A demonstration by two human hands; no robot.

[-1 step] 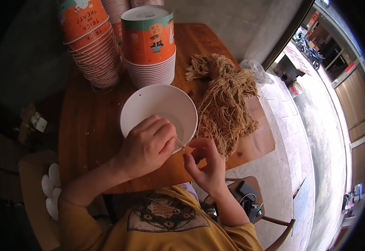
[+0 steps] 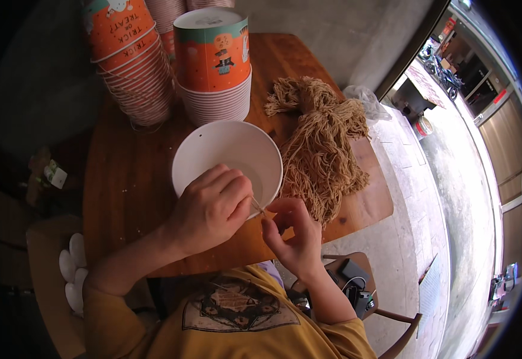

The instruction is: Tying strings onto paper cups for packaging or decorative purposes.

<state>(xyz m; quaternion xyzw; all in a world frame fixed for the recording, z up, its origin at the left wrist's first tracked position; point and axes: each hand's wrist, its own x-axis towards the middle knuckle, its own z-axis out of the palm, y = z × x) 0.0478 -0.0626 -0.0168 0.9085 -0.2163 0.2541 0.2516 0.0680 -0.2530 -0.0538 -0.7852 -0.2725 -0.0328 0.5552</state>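
Observation:
A white-lined paper bucket [image 2: 226, 143] sits mouth up at the near part of the wooden table, with a small hole high on its far wall. My left hand [image 2: 216, 200] is curled over its near rim, fingers closed and partly hidden inside. A short piece of tan string [image 2: 257, 206] spans the gap between my hands at the near right rim. My right hand [image 2: 294, 233] pinches the string's outer end between thumb and forefinger. Just beyond that hand lies a large bundle of tan strings [image 2: 324, 152], knotted together near its top.
Upside-down orange paper buckets stand nested in a middle stack [image 2: 213, 66] and a left stack [image 2: 132, 72] strung with cords. A cardboard box [image 2: 45, 269] holding white round pieces is at lower left. A chair [image 2: 404, 326] with electronic devices stands right of me.

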